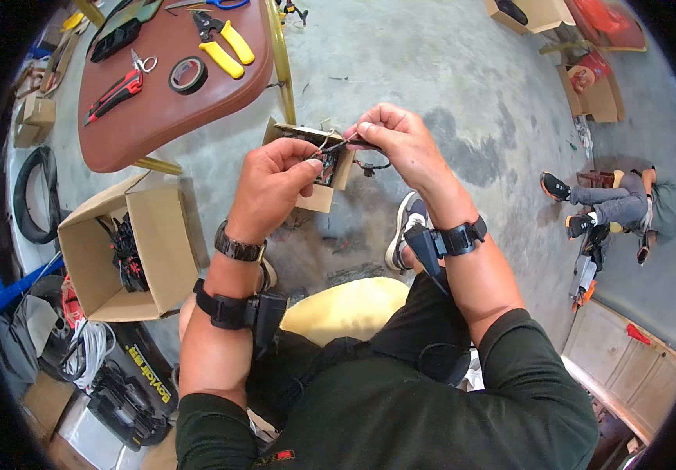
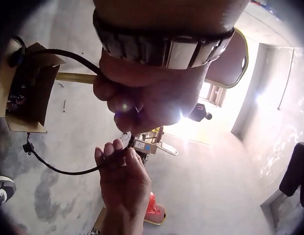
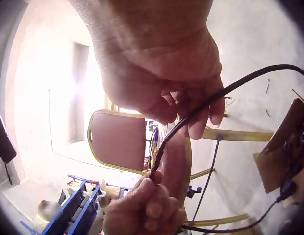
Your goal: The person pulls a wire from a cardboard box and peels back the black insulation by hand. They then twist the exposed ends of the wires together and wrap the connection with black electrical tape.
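Observation:
Both hands hold a dark cable between them above a small open carton. The left hand pinches it between thumb and fingers, and the right hand pinches it further right. Thin light wire ends stick up between the fingertips. In the left wrist view the cable hangs in a loop with a small black connector. The right wrist view shows the cable arching past the right hand to the left hand. The fingers partly hide the pinched part.
A brown chair seat at upper left holds yellow-handled strippers, black tape, a red cutter and scissors. Left stands a larger carton with dark cables. Another person sits at right.

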Demonstrator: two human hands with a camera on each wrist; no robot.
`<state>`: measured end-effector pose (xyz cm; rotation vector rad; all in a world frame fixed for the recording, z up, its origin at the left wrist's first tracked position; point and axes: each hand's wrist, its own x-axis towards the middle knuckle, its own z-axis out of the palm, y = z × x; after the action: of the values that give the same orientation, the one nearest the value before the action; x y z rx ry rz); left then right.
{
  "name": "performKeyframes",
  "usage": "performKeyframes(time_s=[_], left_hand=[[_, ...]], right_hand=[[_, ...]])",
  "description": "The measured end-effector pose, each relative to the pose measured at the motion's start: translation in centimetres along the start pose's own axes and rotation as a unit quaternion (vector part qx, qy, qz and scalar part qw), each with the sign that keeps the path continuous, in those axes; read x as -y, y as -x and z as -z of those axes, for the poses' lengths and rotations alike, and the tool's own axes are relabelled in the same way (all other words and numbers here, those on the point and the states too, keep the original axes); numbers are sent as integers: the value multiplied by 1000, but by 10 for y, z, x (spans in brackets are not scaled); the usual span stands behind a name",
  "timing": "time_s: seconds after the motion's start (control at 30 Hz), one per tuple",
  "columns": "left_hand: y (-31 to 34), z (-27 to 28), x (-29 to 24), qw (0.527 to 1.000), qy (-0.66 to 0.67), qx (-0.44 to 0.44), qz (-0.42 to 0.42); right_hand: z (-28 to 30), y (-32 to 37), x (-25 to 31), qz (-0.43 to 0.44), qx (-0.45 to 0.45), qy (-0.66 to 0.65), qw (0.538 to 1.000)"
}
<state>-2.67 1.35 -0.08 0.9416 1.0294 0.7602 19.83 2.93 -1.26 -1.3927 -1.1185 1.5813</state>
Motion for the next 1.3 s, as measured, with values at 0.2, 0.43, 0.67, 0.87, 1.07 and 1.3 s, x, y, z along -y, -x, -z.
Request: performKeyframes(time_s=[0.2, 0.43, 0.67, 0.87, 1.07, 1.3], left_hand=[[2, 10, 8, 1000, -22, 10, -12], [4, 1, 4, 999, -41, 6, -7], [10, -10, 12, 996, -52, -31, 69], [4, -16, 9, 995, -85, -28, 42], [7, -9, 11, 993, -93, -40, 61], [4, -12, -8, 998, -37, -27, 37]], right_hand=[[22, -8, 9, 95, -92, -80, 988], [-13, 52, 95, 259, 21, -174, 950], [-13, 80, 131, 561, 171, -238, 774], [-7, 101, 142, 566, 174, -197, 781], [-9, 114, 145, 558, 134, -166, 802], [0, 93, 135, 336, -44, -82, 937]])
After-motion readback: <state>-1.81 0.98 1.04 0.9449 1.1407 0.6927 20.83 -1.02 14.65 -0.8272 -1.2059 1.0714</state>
